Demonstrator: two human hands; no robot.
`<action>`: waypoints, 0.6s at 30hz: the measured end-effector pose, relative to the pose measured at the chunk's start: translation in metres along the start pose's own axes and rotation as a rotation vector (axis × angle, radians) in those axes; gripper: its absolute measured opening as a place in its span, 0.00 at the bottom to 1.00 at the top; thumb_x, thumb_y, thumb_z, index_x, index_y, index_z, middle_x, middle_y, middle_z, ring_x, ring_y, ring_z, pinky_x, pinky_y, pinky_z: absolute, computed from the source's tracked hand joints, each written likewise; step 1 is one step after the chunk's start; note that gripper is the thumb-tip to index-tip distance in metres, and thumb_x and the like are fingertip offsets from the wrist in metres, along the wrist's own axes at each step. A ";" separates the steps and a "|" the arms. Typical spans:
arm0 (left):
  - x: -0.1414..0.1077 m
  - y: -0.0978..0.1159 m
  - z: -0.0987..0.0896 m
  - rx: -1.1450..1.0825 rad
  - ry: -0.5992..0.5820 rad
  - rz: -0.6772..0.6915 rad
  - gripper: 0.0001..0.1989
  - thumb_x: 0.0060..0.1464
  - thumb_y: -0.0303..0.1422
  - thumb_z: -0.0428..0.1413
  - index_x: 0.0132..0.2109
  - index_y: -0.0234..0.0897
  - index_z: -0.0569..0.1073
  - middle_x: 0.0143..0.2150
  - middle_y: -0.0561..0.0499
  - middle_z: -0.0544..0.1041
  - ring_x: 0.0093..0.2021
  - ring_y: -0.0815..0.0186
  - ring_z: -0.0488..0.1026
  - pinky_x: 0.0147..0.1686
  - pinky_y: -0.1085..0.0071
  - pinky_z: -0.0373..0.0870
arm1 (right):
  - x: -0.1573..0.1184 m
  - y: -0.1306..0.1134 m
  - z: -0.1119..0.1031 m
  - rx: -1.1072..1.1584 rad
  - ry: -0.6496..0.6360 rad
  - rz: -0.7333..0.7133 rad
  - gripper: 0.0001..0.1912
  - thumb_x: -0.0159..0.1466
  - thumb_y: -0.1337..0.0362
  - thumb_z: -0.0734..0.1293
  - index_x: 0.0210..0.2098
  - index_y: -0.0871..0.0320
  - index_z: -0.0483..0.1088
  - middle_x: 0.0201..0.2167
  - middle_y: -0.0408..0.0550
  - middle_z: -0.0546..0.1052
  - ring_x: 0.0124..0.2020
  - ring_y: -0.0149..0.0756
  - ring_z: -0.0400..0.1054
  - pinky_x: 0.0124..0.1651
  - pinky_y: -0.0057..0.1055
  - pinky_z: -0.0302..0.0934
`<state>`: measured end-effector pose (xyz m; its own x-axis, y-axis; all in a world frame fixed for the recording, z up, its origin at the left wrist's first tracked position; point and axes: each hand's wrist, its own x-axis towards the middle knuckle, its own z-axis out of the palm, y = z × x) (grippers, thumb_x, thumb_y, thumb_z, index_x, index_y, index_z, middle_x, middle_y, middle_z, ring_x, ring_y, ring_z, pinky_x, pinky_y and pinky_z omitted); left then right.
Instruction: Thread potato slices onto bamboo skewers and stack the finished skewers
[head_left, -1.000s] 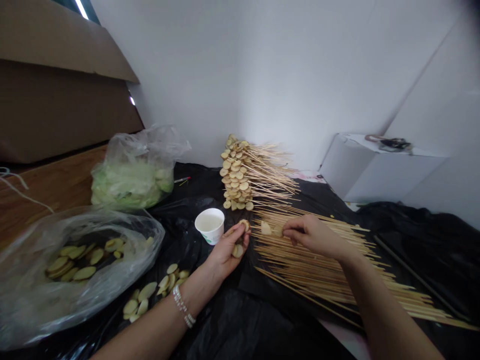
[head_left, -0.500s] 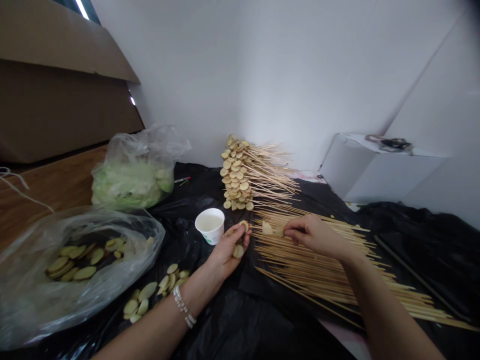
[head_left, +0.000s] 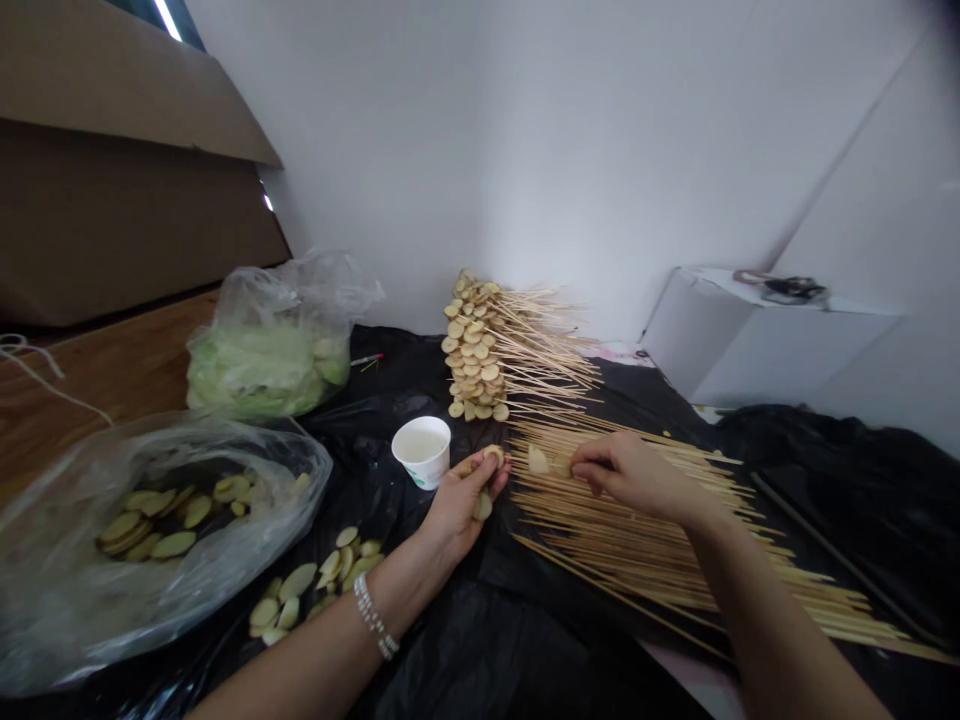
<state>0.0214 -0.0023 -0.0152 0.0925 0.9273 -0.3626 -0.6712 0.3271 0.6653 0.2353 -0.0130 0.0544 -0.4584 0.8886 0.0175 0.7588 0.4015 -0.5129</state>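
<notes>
My left hand is closed on round pale slices, one pinched at the fingertips and another low against the palm. To its right, my right hand is closed in a pinch around a skewer that carries pale slices and points toward my left hand. Beneath my right hand lies a wide spread of bare wooden skewers. Behind my hands is a stack of filled skewers, their slices at the left and sticks to the right. A white paper cup stands just left of my left hand.
An open plastic bag of slices lies at the left, with loose slices beside it on black plastic sheeting. Behind stands a bag of pale green vegetables. A white box is at the right against the wall.
My left hand has moved slightly right, bringing its pinched slice closer to the skewer's tip. My right hand has barely shifted and keeps its pinch.
</notes>
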 end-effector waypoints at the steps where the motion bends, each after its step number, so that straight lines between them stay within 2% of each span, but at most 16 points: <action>1: 0.001 0.000 0.000 0.003 0.002 0.002 0.05 0.53 0.20 0.57 0.32 0.29 0.77 0.34 0.46 0.78 0.32 0.72 0.76 0.34 0.80 0.75 | 0.001 0.000 0.001 0.000 0.002 -0.001 0.12 0.61 0.67 0.59 0.24 0.59 0.71 0.21 0.42 0.72 0.24 0.29 0.62 0.30 0.26 0.51; 7: 0.005 -0.004 -0.004 0.040 -0.020 0.047 0.05 0.53 0.21 0.57 0.33 0.29 0.78 0.34 0.47 0.78 0.33 0.72 0.76 0.36 0.80 0.74 | 0.004 -0.003 0.006 -0.075 0.024 -0.009 0.13 0.60 0.69 0.59 0.22 0.59 0.70 0.20 0.43 0.71 0.24 0.28 0.60 0.29 0.26 0.49; 13: 0.005 -0.008 -0.006 0.084 -0.042 0.083 0.02 0.49 0.24 0.62 0.33 0.29 0.78 0.33 0.47 0.78 0.33 0.72 0.75 0.37 0.81 0.74 | 0.005 0.003 0.010 -0.110 0.065 -0.052 0.13 0.62 0.67 0.58 0.25 0.58 0.71 0.23 0.44 0.73 0.26 0.29 0.62 0.31 0.26 0.50; 18: 0.003 -0.007 -0.004 0.097 -0.043 0.088 0.03 0.47 0.24 0.64 0.31 0.29 0.78 0.32 0.47 0.78 0.31 0.73 0.75 0.35 0.81 0.74 | 0.006 0.004 0.014 -0.094 0.028 -0.063 0.14 0.62 0.67 0.58 0.24 0.58 0.70 0.22 0.43 0.72 0.25 0.29 0.60 0.30 0.26 0.49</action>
<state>0.0233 -0.0029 -0.0241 0.0689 0.9595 -0.2730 -0.6037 0.2579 0.7544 0.2287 -0.0091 0.0407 -0.4942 0.8664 0.0719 0.7694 0.4744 -0.4277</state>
